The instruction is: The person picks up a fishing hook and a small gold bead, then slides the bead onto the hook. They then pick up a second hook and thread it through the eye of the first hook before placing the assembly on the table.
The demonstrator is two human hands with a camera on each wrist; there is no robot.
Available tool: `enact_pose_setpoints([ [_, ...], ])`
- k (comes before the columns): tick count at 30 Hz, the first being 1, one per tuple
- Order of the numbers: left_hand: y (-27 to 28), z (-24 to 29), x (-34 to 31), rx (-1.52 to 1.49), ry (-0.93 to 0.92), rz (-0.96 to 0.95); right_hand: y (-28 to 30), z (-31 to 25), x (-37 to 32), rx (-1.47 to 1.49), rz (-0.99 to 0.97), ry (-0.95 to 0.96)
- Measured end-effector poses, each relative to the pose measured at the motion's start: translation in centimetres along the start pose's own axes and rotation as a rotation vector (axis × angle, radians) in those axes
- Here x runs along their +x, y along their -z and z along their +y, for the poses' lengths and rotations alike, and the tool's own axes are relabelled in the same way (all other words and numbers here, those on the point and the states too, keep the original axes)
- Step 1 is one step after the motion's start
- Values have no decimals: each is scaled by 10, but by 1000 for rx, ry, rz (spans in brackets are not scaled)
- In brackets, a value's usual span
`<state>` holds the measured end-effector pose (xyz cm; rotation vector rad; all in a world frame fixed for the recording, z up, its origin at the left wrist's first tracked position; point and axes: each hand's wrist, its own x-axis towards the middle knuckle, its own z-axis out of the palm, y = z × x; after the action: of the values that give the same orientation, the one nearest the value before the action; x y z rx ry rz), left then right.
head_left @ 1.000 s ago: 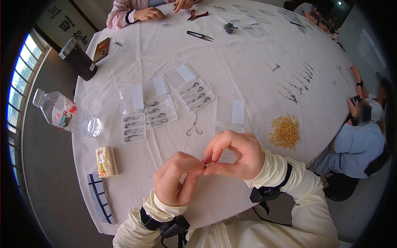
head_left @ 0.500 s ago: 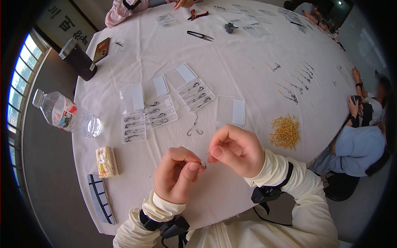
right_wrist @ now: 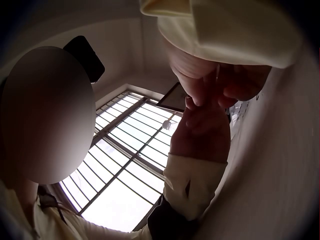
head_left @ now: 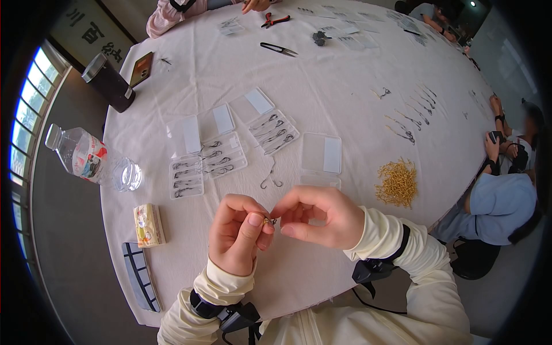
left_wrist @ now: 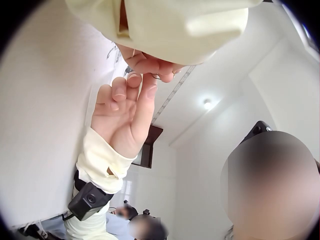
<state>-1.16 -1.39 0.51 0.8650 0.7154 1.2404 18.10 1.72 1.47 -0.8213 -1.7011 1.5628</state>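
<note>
Over the table's near side, my left hand [head_left: 234, 233] pinches a small dark fishing hook [head_left: 273, 221] between thumb and curled fingers, and a gold-coloured glint shows at the fingertips. My right hand [head_left: 329, 217] reaches in from the right, its index fingertip right at the hook and its thumb held apart. In the left wrist view, the right hand [left_wrist: 122, 112] has that index finger stretched up to a thin curved wire [left_wrist: 156, 76]. Fingers hide most of the hook. Beyond the hands, a pair of joined hooks [head_left: 271, 177] lies on the cloth.
Open clear boxes of rigged hooks [head_left: 218, 158] lie ahead; another clear box [head_left: 321, 152] stands partly behind my right hand. Rightward are a pile of gold-coloured small pieces [head_left: 397, 183] and a row of hooks [head_left: 415, 118]. A water bottle [head_left: 92, 158] and tissue pack [head_left: 148, 225] are leftward.
My hands were pinched together, then parted with the hook showing in the left fingers. Now both have shifted left, and the right index fingertip is back at the hook.
</note>
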Motion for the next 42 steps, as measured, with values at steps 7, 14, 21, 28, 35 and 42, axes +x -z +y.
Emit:
enact_pose_setpoints([
  [7, -1, -2, 1, -76, 28, 7, -4, 4, -1, 117, 14, -15],
  [14, 3, -3, 1, -22, 15, -37, 3, -3, -2, 210, 59, -39],
  [21, 2, -2, 1, 0, 14, -32, 8, -9, -2, 226, 128, -49],
  [28, 0, 0, 0, -44, 36, -29, 6, -5, 1, 162, 96, -66],
  [35, -2, 0, 0, -110, 64, -43, -5, 2, 0, 105, 32, -36],
  [42, 1, -4, 1, -279, 88, -55, -10, 6, -2, 111, 92, -1],
])
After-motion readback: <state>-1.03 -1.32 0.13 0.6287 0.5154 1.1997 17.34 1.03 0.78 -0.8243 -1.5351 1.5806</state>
